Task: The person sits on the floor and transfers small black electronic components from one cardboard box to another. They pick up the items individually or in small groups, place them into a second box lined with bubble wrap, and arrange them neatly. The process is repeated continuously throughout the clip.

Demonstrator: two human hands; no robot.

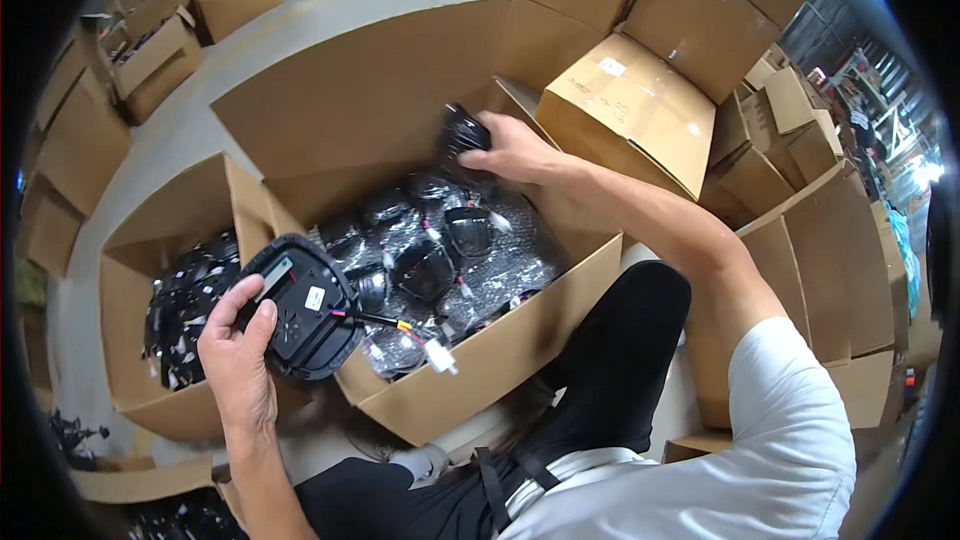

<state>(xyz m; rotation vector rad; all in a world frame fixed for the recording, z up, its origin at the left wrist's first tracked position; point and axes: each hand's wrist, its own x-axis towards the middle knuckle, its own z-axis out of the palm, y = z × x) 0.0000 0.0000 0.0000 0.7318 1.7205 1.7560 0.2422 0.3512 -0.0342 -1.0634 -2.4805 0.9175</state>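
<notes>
Head view: the left hand grips a round black plastic housing with a flat back plate, held at about 8 o'clock over the gap between two boxes. Its fingers are curled shut around the housing's left rim, thumb on the back. A thin wire lead with red and yellow sleeves and a white plug trails from the housing toward 4 o'clock, hanging over the front wall of the large open brown cardboard box.

The right hand reaches to 12 o'clock, at the far corner of that box, its fingers closed on a second small black plastic part, lifted just above the layer of bubble-wrapped black parts filling the box. A smaller open cardboard box of loose black parts sits at 9 o'clock.

To do this well, I judge the right hand should lift its piece straight up so its lead does not snag the neighbouring wraps, while the left keeps the dangling plug clear of the box edge.
</notes>
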